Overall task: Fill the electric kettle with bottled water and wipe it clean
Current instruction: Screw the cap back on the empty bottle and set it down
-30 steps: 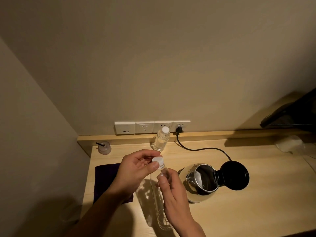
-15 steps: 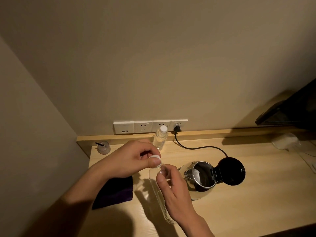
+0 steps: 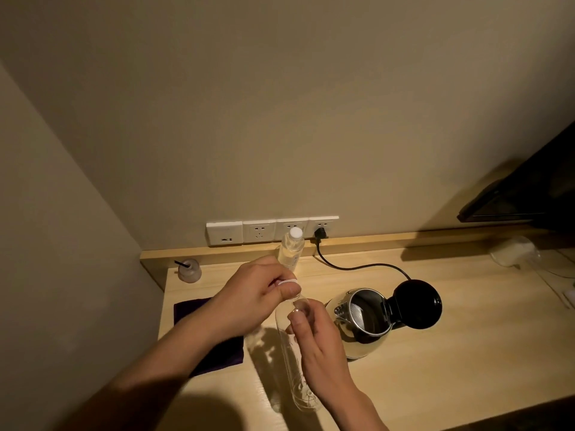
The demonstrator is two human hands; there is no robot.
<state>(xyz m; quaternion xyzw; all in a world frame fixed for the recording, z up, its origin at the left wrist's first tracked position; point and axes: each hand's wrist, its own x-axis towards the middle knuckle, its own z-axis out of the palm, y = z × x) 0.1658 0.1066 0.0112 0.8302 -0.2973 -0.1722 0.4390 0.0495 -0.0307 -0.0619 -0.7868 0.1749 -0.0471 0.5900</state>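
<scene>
While the right hand [image 3: 317, 346] is gripping the clear bottle [image 3: 292, 362] upright at lower centre to steady it, the left hand [image 3: 249, 297] is pinching its white cap [image 3: 287, 282], likely twisting it. The kettle [image 3: 361, 321] is sitting just right, lid [image 3: 417, 303] open, ready for pouring. A purple cloth [image 3: 211, 346] is lying left on the wooden tabletop [image 3: 451, 353], sockets [image 3: 270, 230] lining the beige wall

The desk [image 3: 435, 353] in the lower half of the frame is pale wood with a smooth matt grain. At centre the bottle [image 3: 287, 346] is clear glossy plastic with a white plastic cap [image 3: 287, 282], and the kettle [image 3: 362, 321] beside it has a shiny metal rim and a glossy black plastic lid [image 3: 417, 303]. The dark purple cloth [image 3: 217, 353] at lower left looks soft and matt.
</scene>
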